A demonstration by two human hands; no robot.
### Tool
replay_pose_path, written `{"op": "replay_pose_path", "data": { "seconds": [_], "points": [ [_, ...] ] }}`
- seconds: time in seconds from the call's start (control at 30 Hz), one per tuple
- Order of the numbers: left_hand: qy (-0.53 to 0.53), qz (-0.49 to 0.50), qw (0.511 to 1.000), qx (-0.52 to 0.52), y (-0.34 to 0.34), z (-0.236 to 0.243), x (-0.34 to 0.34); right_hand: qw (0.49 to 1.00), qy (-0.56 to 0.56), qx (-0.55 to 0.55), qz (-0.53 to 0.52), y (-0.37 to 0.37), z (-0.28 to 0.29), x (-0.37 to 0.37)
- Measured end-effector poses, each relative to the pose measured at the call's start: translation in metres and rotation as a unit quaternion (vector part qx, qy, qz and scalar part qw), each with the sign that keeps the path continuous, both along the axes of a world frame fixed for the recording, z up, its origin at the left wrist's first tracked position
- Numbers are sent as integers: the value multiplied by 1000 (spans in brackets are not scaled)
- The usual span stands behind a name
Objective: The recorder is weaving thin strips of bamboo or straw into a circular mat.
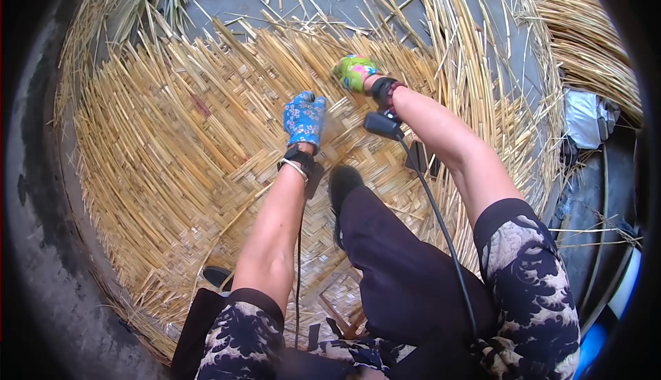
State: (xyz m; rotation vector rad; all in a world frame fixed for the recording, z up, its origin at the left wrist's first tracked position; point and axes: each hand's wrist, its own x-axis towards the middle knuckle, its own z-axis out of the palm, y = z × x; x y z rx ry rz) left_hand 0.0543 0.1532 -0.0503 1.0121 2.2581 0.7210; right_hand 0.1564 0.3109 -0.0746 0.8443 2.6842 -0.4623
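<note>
My left hand (303, 119), in a blue floral glove, is over a partly woven mat (158, 146) of pale straw-coloured strips. Its fingers are curled at the strips; what they hold, if anything, is hidden. Higher and to the right, my right hand (354, 73), in a green glove with pink patterns, is bent down onto the strips near the mat's far part, its fingertips hidden. Both wrists wear dark straps with black devices and cables. My shoe (343, 186) rests on the woven part below my hands.
Loose long strips (468, 28) fan out at the mat's far and right edges over grey ground. A thick bundle of reeds (585, 35) lies top right, above a white crumpled sack (585, 118). Green-grey leaves (158, 1) lie top left. A dark rough ledge (48, 263) curves along the left.
</note>
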Motion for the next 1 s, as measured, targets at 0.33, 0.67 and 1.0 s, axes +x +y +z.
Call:
{"op": "replay_pose_path", "data": {
  "seconds": [0.33,0.67,1.0],
  "points": [
    [-9,10,1000,21,-4,7,-3,957,49,-270,-99,14,-19,-9],
    [66,-17,997,38,5,-13,5,778,460,-427,-38,-12,-33,46],
    [91,-201,971,-95,23,-36,5,554,526,-401,-506,-48,-21,70]
  ]
}}
